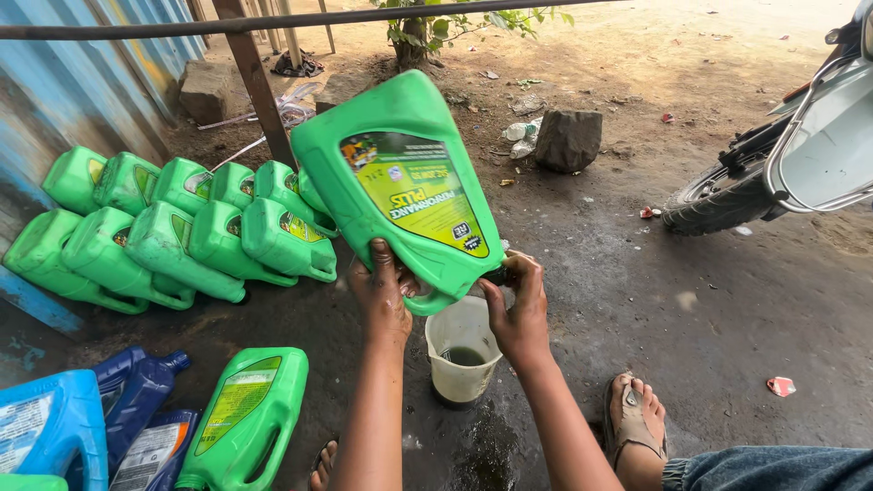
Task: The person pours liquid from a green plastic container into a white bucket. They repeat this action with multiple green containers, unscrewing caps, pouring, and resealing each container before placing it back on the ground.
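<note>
Tipping the big green jug (pixel 400 177) upside down, you have its mouth pointed down at the white plastic cup (pixel 462 350), which serves as the landmark here. The jug hangs directly above the cup, label facing you and inverted, so anything left inside can run toward the neck. Your left hand (pixel 384 293) is wrapped around the jug's handle end, above and to the left of the cup, fingers closed on the plastic to carry the weight. Your right hand (pixel 518 314) is closed around the neck just above the cup's right rim, steadying the spout; the opening itself is hidden by your fingers, so I cannot tell whether liquid is running. A shallow pool of dark liquid sits in the bottom of the cup, and the ground just in front of it is stained dark and wet.

Left of the cup, a heap of matching green jugs (pixel 182 232) lies on its sides against the blue corrugated wall (pixel 55 100). Nearer you and left of the cup, one more green jug (pixel 244 418) lies flat beside some blue bottles (pixel 136 409). Your sandalled foot (pixel 634 420) rests right of the cup. Well beyond the cup to the right stands a motorbike wheel (pixel 718 195), and a dark rock (pixel 567 139) sits farther off behind it.
</note>
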